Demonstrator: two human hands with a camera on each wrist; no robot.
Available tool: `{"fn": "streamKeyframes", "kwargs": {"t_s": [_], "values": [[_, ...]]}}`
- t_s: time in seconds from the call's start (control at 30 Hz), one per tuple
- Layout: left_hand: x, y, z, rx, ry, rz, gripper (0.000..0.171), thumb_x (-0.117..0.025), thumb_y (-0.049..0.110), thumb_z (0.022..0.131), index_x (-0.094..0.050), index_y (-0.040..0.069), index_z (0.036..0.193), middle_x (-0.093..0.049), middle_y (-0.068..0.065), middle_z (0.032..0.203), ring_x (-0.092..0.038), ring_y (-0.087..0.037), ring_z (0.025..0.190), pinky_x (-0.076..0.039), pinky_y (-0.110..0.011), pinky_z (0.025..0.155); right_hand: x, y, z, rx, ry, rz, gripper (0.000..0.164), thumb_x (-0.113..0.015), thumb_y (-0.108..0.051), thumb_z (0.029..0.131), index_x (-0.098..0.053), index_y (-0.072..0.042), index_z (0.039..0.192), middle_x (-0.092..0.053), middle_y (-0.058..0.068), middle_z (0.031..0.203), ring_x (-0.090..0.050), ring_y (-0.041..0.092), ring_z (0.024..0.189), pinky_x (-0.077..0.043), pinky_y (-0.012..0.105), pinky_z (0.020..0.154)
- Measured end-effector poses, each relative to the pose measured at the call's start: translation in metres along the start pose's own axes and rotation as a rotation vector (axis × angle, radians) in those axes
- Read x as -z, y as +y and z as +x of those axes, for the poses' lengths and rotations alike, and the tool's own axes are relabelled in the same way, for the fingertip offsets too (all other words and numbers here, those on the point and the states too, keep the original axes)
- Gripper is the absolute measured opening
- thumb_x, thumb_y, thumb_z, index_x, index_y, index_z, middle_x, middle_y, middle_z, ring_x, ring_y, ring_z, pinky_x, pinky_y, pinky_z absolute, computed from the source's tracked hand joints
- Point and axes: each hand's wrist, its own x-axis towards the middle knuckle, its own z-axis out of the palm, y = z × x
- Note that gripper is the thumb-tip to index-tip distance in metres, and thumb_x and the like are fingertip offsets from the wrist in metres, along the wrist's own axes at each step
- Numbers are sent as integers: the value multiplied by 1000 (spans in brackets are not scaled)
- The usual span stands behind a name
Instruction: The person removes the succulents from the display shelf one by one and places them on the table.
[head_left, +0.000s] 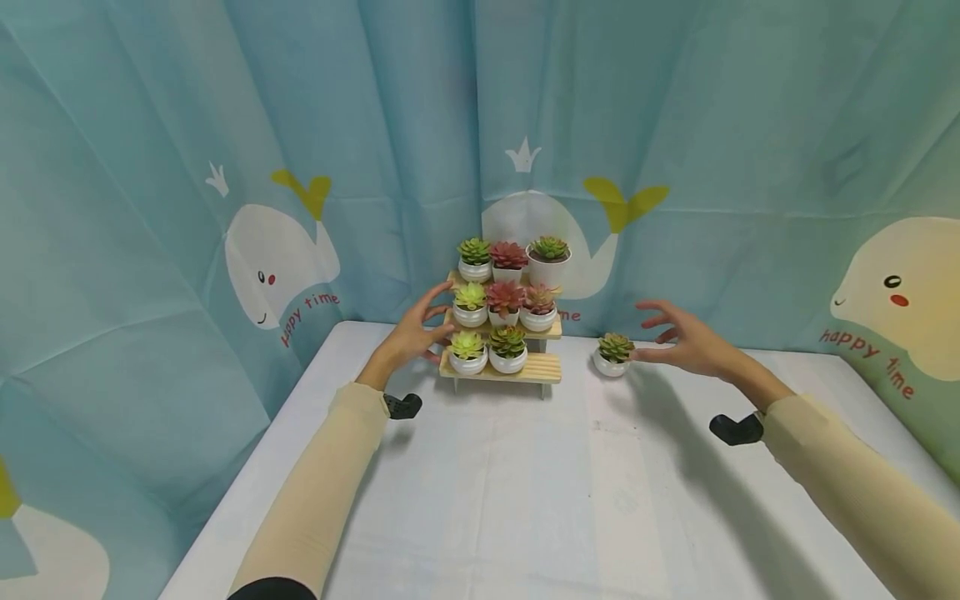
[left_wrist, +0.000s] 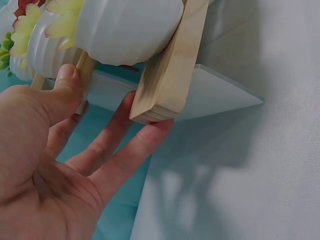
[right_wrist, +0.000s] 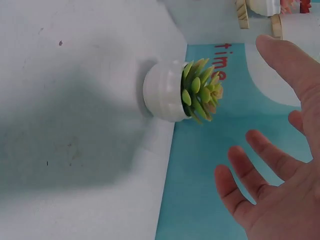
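A three-step wooden plant stand holds several small artificial succulents in white pots. At its left side is my left hand. In the left wrist view, the thumb lies against the end of the middle step, with the index finger behind it, and other fingertips touch the end of the lowest step. One potted green succulent stands on the table, right of the stand. Just to the right of that pot hovers my right hand, fingers spread and loosely bent, with nothing held in it.
The white-covered table ends at a blue curtain printed with whales, close behind the stand. Two pots, one with a yellow-green succulent and one with a green succulent, occupy the left and middle of the lowest step.
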Motion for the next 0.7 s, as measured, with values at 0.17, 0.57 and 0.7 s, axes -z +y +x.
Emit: {"fn": "streamKeyframes", "kwargs": {"t_s": [0.17, 0.57, 0.7], "values": [[1, -1, 0, 0, -5, -1, 76, -60, 9, 105, -25, 47, 161, -29, -18, 166, -69, -40, 109, -60, -61, 69, -3, -9, -1, 15, 23, 11, 82, -81, -30, 92, -36, -10, 157, -53, 26, 144, -57, 47, 124, -51, 60, 95], [3, 0, -1, -1, -35, -12, 76, -60, 11, 105, -23, 46, 162, -26, -18, 167, -69, -39, 107, -61, -57, 70, -24, -29, 8, 100, 54, 13, 75, -83, -27, 90, -44, -12, 151, -58, 23, 140, -62, 44, 117, -55, 52, 88], [3, 2, -3, 11, -47, -32, 77, -59, 11, 105, -21, 46, 163, -23, -18, 168, -66, -43, 115, -61, -56, 71, -33, -33, 12, 136, 45, 38, 73, -83, -23, 89, -46, -12, 150, -61, 21, 138, -63, 42, 115, -56, 49, 86]]}}
